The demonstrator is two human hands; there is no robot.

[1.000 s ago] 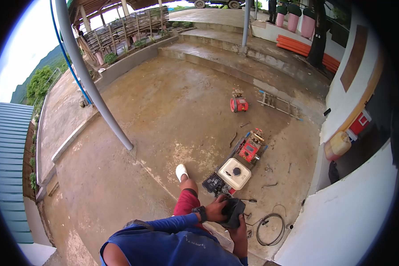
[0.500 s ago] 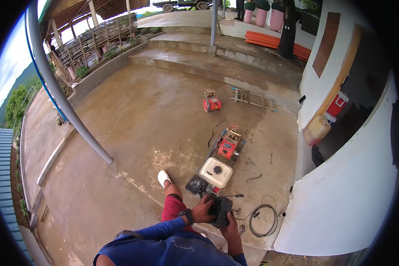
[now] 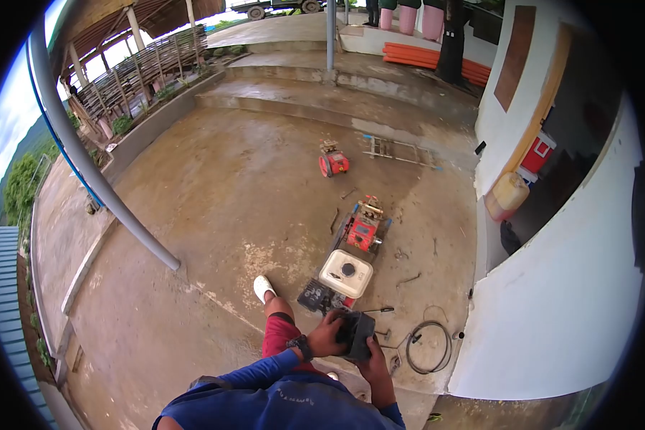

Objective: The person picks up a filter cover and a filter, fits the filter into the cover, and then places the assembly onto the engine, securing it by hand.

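Both hands are on a black box-shaped part [image 3: 358, 337], held low in front of my body. My left hand [image 3: 327, 335], with a dark watch on its wrist, has its fingers bent at the part's left side, partly reaching into its dark hollow. My right hand [image 3: 374, 361] grips the right and lower edge. Just beyond them on the ground stands an engine with a cream fuel tank [image 3: 347, 274] and a black cap. A red pump [image 3: 361, 233] is joined to its far end.
A second red pump [image 3: 333, 163] stands farther off, near a metal frame [image 3: 400, 152]. A coiled hose [image 3: 428, 347] and scattered tools, including a wrench [image 3: 408, 279], lie on the concrete right of the engine. A grey post [image 3: 107, 172] rises at left; a white wall [image 3: 545, 322] borders the right.
My view has shifted slightly, so the surroundings sit a little more to the left. The black part has turned slightly in my hands; both still hold it.
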